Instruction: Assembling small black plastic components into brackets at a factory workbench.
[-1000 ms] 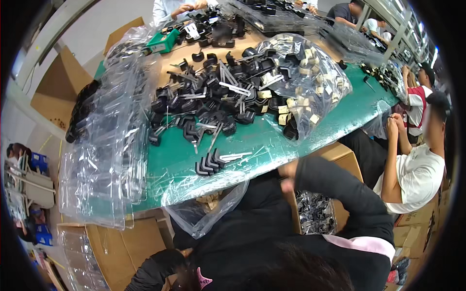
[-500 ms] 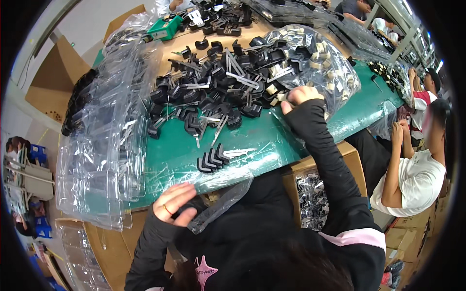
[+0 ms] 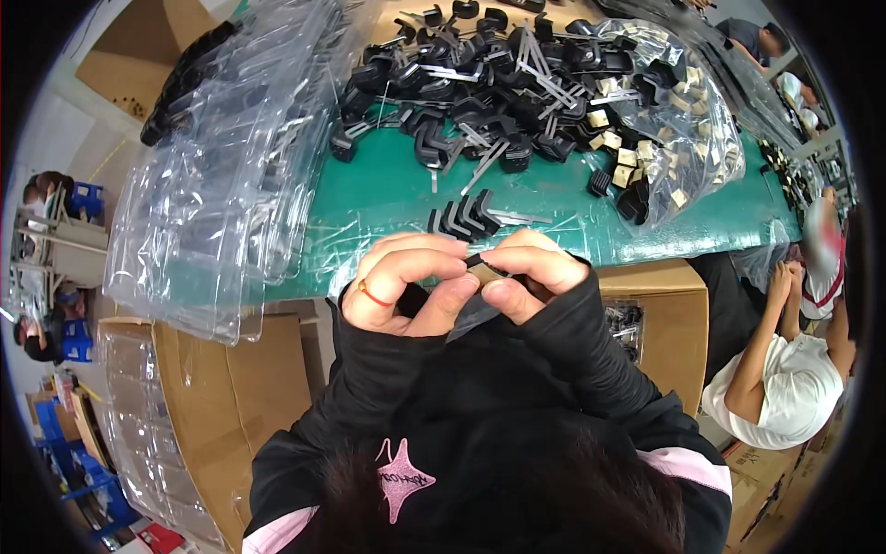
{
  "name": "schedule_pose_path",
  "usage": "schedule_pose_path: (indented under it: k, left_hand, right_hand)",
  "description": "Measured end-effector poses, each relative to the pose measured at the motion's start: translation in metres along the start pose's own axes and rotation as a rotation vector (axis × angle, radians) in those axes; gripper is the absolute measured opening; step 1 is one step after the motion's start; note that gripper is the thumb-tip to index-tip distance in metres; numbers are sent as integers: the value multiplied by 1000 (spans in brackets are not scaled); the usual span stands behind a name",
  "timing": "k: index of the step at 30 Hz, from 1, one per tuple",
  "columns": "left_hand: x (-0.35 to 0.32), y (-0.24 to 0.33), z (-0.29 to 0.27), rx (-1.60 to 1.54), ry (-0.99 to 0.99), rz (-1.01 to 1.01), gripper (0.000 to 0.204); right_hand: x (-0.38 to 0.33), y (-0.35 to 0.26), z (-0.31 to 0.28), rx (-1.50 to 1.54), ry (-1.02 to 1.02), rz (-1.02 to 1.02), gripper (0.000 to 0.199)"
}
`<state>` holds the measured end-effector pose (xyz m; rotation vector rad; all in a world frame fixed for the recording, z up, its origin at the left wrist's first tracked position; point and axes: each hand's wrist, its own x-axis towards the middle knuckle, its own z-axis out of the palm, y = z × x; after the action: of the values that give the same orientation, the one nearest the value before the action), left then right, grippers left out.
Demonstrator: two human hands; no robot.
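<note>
Just in front of my chest, my left hand [image 3: 397, 286] and my right hand [image 3: 537, 275] meet, each with thumb and fingers pinched on a small black-and-tan block [image 3: 484, 271]. Fingertips hide much of it. Directly beyond, on the green table [image 3: 369, 208], lies a short row of black angled parts [image 3: 464, 215] with metal strips. A large heap of similar black parts and strips [image 3: 489, 97] covers the table farther off. At its right, a clear plastic bag [image 3: 701, 152] spills small black-and-tan blocks [image 3: 624, 166].
Stacked clear plastic trays [image 3: 221, 194] overhang the table's left side. An open cardboard box [image 3: 669, 295] with parts in it stands under the right edge; another cardboard box [image 3: 231, 397] is at lower left. A co-worker in a white shirt [image 3: 784, 383] sits close on the right.
My right hand has come back from the bag with a small block, and my left hand has moved right to meet it. The view has shifted, and the bag's opening shows more blocks.
</note>
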<state>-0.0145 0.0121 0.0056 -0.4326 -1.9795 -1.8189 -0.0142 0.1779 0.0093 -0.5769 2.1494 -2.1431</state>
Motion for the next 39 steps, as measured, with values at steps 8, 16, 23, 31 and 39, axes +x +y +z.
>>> schedule_pose_path:
  k: [8,16,23,31,39]
  left_hand:
    - [0,4,-6,333,6,241,23]
    - [-10,-7,-4,258,-96,205,20]
    - [-36,8,-7,192,-3,379,24]
    - [-63,-58,-56,580,-684,164,20]
    - [-5,-28,-58,247,-849,-256,29]
  right_hand:
    - [9,4,8,-574,128,-585,22]
    - [-1,4,8,-494,72,-424,28]
    - [-14,9,2,409,-156,404,16]
    - [-8,22,-38,865,141,333,42]
    - [-31,56,-71,778,99,116,37]
